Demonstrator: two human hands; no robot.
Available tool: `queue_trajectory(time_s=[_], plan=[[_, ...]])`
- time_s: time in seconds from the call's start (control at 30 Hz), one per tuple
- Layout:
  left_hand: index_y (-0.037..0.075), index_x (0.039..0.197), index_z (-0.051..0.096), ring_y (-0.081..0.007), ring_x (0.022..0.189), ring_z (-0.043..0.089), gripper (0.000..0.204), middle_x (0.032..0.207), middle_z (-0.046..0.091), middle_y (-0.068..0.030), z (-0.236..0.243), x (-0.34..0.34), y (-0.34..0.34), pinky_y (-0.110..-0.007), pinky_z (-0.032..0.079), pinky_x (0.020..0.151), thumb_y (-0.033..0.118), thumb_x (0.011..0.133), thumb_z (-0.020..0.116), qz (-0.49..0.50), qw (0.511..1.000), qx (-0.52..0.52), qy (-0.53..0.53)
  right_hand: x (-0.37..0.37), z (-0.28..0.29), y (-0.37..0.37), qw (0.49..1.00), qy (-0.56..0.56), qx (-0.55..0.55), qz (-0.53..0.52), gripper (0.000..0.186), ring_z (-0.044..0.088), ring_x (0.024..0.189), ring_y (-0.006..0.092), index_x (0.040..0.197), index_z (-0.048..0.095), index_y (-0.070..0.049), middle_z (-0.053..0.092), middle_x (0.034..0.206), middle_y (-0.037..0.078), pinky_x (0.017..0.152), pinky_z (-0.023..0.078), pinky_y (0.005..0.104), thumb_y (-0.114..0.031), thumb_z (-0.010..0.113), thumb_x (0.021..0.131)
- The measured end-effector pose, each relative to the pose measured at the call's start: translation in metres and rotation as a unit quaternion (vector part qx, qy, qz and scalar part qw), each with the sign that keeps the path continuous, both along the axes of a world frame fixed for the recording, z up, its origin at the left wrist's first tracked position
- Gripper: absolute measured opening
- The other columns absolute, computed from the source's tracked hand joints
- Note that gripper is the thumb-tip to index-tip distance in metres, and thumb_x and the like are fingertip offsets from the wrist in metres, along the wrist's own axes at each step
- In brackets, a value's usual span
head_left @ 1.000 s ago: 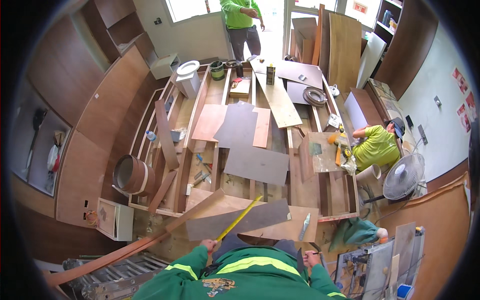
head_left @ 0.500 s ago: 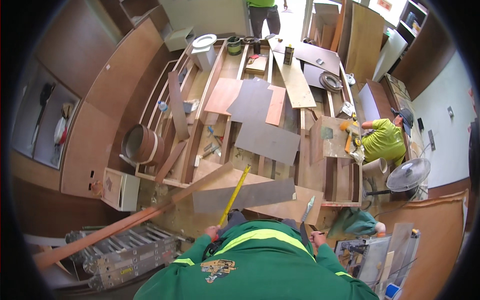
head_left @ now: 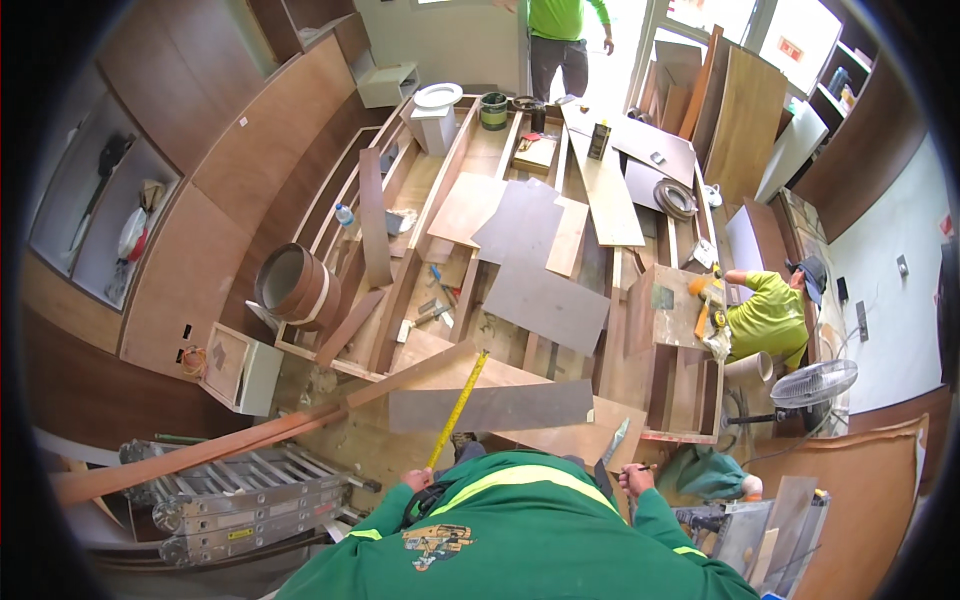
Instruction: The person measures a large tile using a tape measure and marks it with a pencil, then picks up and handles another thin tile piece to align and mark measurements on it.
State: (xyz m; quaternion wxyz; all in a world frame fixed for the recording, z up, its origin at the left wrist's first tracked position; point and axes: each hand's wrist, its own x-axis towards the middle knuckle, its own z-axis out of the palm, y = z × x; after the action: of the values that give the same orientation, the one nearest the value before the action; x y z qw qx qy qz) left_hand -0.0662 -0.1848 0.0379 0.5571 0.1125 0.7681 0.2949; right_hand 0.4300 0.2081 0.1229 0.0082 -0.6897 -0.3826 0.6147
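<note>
My left hand (head_left: 417, 481) is closed at the near end of a yellow tape measure (head_left: 457, 412). Its blade sticks out forward and slightly right, over a long dark grey board (head_left: 490, 404); whether it touches the board I cannot tell. The tape's case is mostly hidden by the hand and my green sleeve. Fingers curled, my right hand (head_left: 634, 480) holds a thin dark pen-like stick (head_left: 648, 467) by my right side. Beside it, a pale-tipped blade-like tool (head_left: 615, 440) points forward over a plywood sheet (head_left: 580, 427).
A wooden floor frame (head_left: 465, 160) bearing loose sheets (head_left: 545, 300) spreads ahead. Folded ladders (head_left: 250, 505) and long timber strips (head_left: 270, 430) lie left. On the right are a fan (head_left: 815, 383) and a crouching co-worker (head_left: 765, 320). Another person (head_left: 560, 45) stands at the far doorway.
The view has tilted up slightly, showing more of the far person and doorway. My left hand and the tape have shifted slightly left. My right hand keeps its hold on the stick.
</note>
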Motion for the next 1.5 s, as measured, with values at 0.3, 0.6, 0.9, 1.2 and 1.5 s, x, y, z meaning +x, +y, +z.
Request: queue_trajectory(time_s=[0.3,0.6,0.9,1.2,1.5], plan=[[0.004,0.091,0.071,-0.0157,0.074,0.064,0.054,0.084,0.070,-0.0051,-0.028,0.019,0.007,-0.034,0.050,0.068,0.057,0.093,0.061,0.003,0.998,-0.036,-0.052,0.008,-0.026,-0.011,0.999,-0.009,-0.029,-0.012,0.021,0.066,0.064,0.0162,0.103,0.067,-0.009,0.069,0.081,0.006,0.052,0.052,0.0346,-0.024,0.056,0.092],[0.001,0.106,0.070,-0.0148,0.082,0.066,0.059,0.095,0.072,-0.0052,-0.019,0.015,0.016,-0.031,0.053,0.075,0.058,0.091,0.065,0.024,0.997,-0.049,-0.057,-0.012,-0.011,-0.001,1.000,0.018,-0.011,-0.008,0.019,0.060,0.060,0.0132,0.100,0.066,-0.009,0.066,0.079,0.005,0.047,0.048,0.0305,-0.020,0.055,0.091],[0.001,0.110,0.070,-0.0165,0.085,0.067,0.062,0.099,0.073,-0.0066,-0.019,0.025,0.037,-0.033,0.054,0.078,0.059,0.092,0.062,-0.017,0.997,-0.067,-0.031,-0.005,-0.005,0.010,1.000,0.016,-0.007,-0.015,0.020,0.060,0.058,0.0133,0.102,0.067,-0.008,0.066,0.078,0.005,0.046,0.047,0.0286,-0.020,0.054,0.092],[0.005,0.103,0.072,-0.0233,0.082,0.067,0.054,0.091,0.071,-0.0114,-0.057,0.035,0.025,-0.038,0.052,0.075,0.056,0.092,0.060,-0.082,0.995,-0.059,0.003,0.010,-0.003,0.005,1.000,0.027,0.004,0.011,0.019,0.061,0.060,0.0134,0.098,0.067,-0.011,0.065,0.077,0.002,0.048,0.047,0.0296,-0.024,0.053,0.093],[0.009,0.095,0.074,-0.0301,0.078,0.067,0.046,0.083,0.070,-0.0163,-0.030,0.009,0.049,-0.044,0.051,0.072,0.052,0.092,0.058,-0.126,0.978,-0.093,0.137,0.035,-0.077,0.020,0.978,0.044,0.150,0.141,0.031,0.062,0.080,0.0136,0.103,0.074,-0.006,0.068,0.088,0.004,0.068,0.049,0.0298,-0.024,0.051,0.093]])
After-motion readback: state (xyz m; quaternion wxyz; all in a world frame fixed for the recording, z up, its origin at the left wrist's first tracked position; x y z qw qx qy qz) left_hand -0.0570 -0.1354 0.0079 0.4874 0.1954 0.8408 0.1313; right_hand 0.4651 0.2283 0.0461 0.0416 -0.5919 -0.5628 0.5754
